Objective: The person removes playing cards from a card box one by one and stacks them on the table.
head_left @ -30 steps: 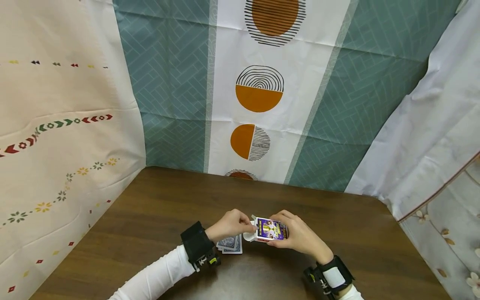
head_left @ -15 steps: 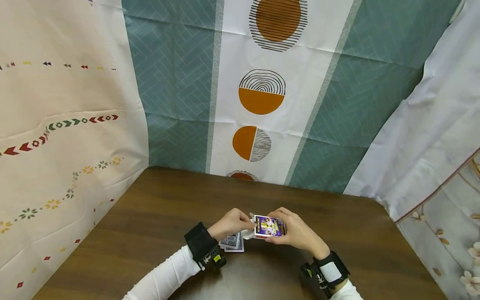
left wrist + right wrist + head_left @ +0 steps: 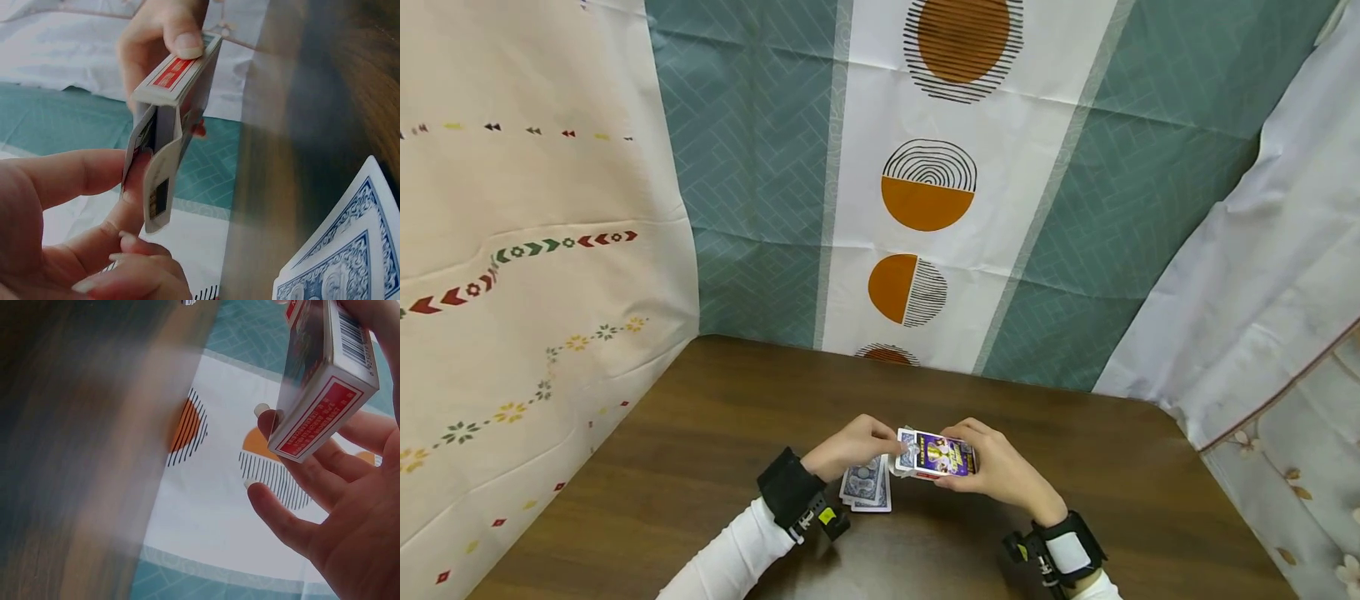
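Note:
My right hand holds a purple playing-card box above the table, gripping it by its right end. Its end flap hangs open toward my left hand. Between left thumb and index finger I pinch a playing card, blue-patterned on its back, which sticks partly out of the box's open end. In the right wrist view the box's closed end shows a red label. Just below my left hand, a few fanned blue-backed playing cards lie on the table, partly covered by the hand in the head view.
The brown wooden table stretches to a hanging teal and white cloth behind it. A cream patterned cloth hangs at the left, and a white one on the right.
The blue-backed card has slid leftward partway out of the box, pinched by my left hand, which has shifted slightly left. My right hand keeps holding the box in nearly the same place.

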Demonstrator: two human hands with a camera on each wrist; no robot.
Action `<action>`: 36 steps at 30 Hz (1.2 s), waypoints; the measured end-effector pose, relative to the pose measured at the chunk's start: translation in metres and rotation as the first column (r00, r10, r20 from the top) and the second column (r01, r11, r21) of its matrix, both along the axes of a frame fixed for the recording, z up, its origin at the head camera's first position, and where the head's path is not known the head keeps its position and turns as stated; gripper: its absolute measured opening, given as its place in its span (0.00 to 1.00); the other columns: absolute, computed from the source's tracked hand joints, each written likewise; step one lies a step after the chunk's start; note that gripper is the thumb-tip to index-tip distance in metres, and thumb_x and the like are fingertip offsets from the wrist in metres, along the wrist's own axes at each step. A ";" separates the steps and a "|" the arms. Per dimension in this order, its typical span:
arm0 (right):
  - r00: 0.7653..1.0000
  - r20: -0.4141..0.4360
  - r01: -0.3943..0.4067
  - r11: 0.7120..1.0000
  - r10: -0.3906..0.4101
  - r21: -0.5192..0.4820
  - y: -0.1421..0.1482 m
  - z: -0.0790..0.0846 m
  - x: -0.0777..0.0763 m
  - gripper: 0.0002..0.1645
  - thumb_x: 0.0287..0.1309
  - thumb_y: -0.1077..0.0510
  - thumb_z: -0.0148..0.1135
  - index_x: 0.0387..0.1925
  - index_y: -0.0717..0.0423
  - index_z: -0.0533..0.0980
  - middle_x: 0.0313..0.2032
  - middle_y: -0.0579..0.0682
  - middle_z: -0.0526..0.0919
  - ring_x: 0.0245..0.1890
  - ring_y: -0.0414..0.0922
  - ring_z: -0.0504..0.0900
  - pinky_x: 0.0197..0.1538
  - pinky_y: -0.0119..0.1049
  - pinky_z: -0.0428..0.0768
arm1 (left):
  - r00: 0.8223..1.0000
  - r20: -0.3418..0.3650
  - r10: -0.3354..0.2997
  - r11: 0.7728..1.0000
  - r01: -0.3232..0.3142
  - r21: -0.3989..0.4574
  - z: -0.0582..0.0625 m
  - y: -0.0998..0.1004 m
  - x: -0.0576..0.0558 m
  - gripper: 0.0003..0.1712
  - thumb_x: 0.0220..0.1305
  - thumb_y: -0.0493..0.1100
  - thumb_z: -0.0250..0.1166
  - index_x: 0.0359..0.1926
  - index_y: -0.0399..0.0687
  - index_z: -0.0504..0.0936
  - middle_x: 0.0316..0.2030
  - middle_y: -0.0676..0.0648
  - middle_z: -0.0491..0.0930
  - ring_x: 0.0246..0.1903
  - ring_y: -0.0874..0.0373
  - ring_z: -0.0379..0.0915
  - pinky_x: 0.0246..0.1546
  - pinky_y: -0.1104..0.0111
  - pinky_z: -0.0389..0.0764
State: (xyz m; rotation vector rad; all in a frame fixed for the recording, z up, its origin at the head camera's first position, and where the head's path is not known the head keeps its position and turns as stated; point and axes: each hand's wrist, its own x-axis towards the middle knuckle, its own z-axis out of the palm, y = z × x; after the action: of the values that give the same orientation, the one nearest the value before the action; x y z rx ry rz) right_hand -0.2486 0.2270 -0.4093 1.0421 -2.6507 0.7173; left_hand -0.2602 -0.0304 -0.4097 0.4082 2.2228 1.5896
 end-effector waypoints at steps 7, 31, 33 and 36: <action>0.999 0.030 0.010 1.000 -0.010 -0.006 -0.001 0.002 0.000 0.35 0.45 0.35 0.73 0.49 0.51 0.78 0.43 0.41 0.77 0.37 0.34 0.75 0.37 0.26 0.77 | 0.999 -0.032 -0.021 1.000 0.022 0.015 0.001 -0.014 0.002 0.13 0.65 0.41 0.62 0.29 0.35 0.82 0.21 0.52 0.68 0.22 0.59 0.66 0.24 0.70 0.62; 0.999 0.025 0.040 0.999 -0.039 -0.016 0.006 -0.001 -0.004 0.33 0.44 0.40 0.75 0.49 0.53 0.78 0.42 0.43 0.78 0.36 0.35 0.74 0.36 0.27 0.76 | 0.996 0.040 -0.081 0.996 0.079 0.051 0.008 -0.061 -0.028 0.16 0.71 0.33 0.52 0.54 0.27 0.76 0.32 0.48 0.78 0.25 0.62 0.69 0.30 0.73 0.72; 0.999 0.024 0.041 0.999 -0.041 -0.020 0.007 -0.001 -0.004 0.33 0.44 0.39 0.75 0.49 0.52 0.78 0.42 0.43 0.78 0.36 0.35 0.73 0.35 0.26 0.75 | 0.995 0.034 -0.097 0.995 0.096 0.031 0.004 -0.066 -0.032 0.16 0.71 0.33 0.52 0.54 0.28 0.77 0.31 0.48 0.77 0.25 0.62 0.68 0.29 0.73 0.71; 0.999 0.029 0.038 0.999 -0.037 -0.024 0.008 -0.002 -0.004 0.34 0.44 0.39 0.75 0.49 0.52 0.78 0.43 0.43 0.78 0.35 0.34 0.73 0.35 0.26 0.75 | 0.993 0.024 -0.119 0.993 0.119 0.005 -0.003 -0.070 -0.038 0.16 0.70 0.32 0.54 0.53 0.27 0.78 0.29 0.50 0.77 0.24 0.63 0.67 0.29 0.73 0.69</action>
State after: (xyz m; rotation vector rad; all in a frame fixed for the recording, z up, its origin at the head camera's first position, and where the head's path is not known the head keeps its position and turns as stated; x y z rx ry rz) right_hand -0.2529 0.2350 -0.4109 0.9802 -2.6705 0.7609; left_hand -0.2985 -0.1004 -0.4129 0.5105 2.1362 1.5282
